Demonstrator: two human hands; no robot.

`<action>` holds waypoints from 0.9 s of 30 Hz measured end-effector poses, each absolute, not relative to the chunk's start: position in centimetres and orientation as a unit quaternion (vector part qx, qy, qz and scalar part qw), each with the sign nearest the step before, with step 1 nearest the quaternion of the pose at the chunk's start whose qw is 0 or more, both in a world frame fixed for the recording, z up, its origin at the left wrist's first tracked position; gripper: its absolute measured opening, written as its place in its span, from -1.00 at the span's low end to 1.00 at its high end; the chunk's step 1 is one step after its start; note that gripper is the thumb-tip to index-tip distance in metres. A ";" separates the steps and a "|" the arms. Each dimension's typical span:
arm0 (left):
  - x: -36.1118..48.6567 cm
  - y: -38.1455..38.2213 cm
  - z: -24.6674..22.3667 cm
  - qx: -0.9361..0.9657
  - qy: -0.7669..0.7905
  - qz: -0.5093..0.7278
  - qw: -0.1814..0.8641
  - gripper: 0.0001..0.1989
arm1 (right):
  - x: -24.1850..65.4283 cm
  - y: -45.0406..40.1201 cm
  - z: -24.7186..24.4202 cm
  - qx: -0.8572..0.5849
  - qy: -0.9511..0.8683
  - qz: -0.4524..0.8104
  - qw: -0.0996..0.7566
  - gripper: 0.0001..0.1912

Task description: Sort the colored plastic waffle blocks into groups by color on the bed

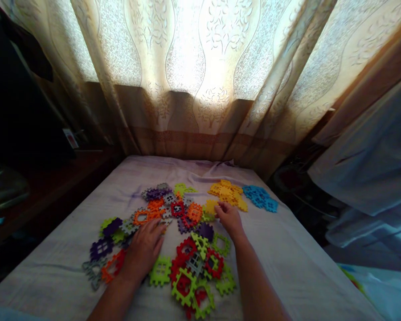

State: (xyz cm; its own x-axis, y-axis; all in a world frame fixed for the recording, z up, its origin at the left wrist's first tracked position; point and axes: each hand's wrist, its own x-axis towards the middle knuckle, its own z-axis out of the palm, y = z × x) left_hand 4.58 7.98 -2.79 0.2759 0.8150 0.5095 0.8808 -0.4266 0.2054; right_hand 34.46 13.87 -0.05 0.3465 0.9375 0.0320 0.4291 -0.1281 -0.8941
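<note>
Fingers of our right hand (232, 219) pinch a yellow piece (210, 206), which we best hold lightly by its edge; our left hand (144, 245) rests loosely spread, seemingly empty.

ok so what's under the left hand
Orange pieces show just beyond the left hand, and a red piece shows beside it. Anything directly beneath is covered and can't be seen.

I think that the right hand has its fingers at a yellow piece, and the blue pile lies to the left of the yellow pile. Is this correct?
Not quite: in the head view, the blue pile lies to the right of the yellow pile. The right hand does have its fingers at a yellow piece.
</note>
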 end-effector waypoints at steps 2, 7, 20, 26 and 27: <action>4.4 8.1 -3.0 -0.796 -0.531 -0.285 0.057 -0.67 | 35.4 15.1 -0.1 -0.706 -0.470 0.273 0.454 -0.66; 4.1 8.5 -3.0 -0.789 -0.534 -0.299 0.049 -0.61 | 36.9 17.3 0.3 -0.708 -0.443 0.253 0.489 -0.52; 3.4 8.3 -1.1 -0.755 -0.570 -0.324 -0.006 -0.77 | 30.2 11.6 1.4 -0.645 -0.618 0.166 0.418 -0.65; 3.4 8.1 -0.5 -0.750 -0.572 -0.333 0.012 -0.75 | 24.2 9.8 3.9 -0.572 -0.789 0.132 0.180 -0.76; 3.5 8.0 -0.4 -0.760 -0.562 -0.325 0.019 -0.74 | 23.6 9.7 4.0 -0.559 -0.808 0.117 0.145 -0.76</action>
